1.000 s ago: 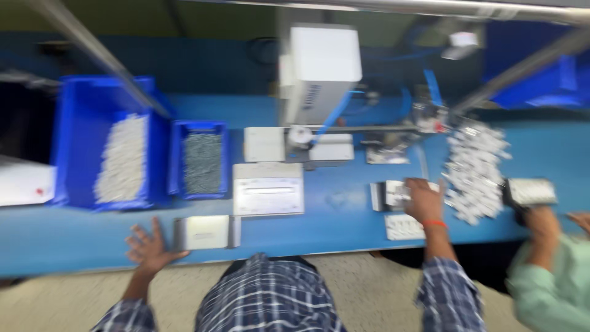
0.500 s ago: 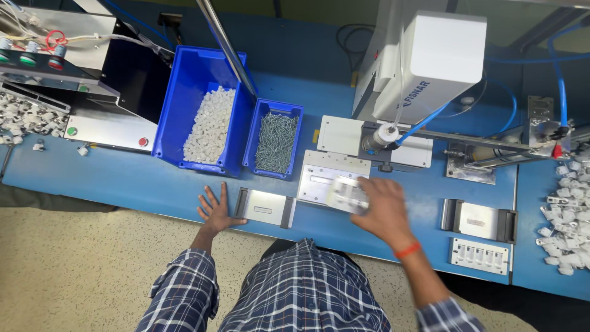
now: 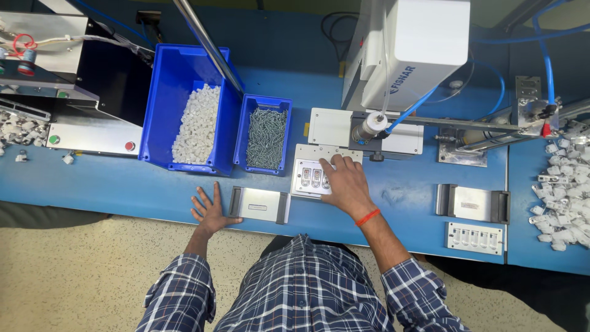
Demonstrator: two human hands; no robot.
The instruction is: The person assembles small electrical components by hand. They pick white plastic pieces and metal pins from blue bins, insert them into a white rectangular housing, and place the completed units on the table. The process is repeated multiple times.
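Observation:
My right hand (image 3: pixel 342 182) lies flat on a white metal fixture plate (image 3: pixel 307 161) that holds a row of small white parts (image 3: pixel 312 178), its fingers pressing on the right end of the row. My left hand (image 3: pixel 209 210) rests open on the blue table, fingers spread, its thumb touching the left end of a small metal holder (image 3: pixel 259 205). Just behind the fixture hangs the nozzle (image 3: pixel 366 129) of a white dispensing machine (image 3: pixel 410 50).
A large blue bin of white plastic pieces (image 3: pixel 195 123) and a smaller blue bin of screws (image 3: pixel 265 137) stand at the back left. To the right lie a second metal holder (image 3: pixel 472 203), a white slotted tray (image 3: pixel 474 237) and a heap of white parts (image 3: pixel 566 190). A grey control box (image 3: pixel 86 129) sits far left.
My right hand has swung from the right side of the table to the fixture plate and settled on the row of parts. My left hand stays by the small holder.

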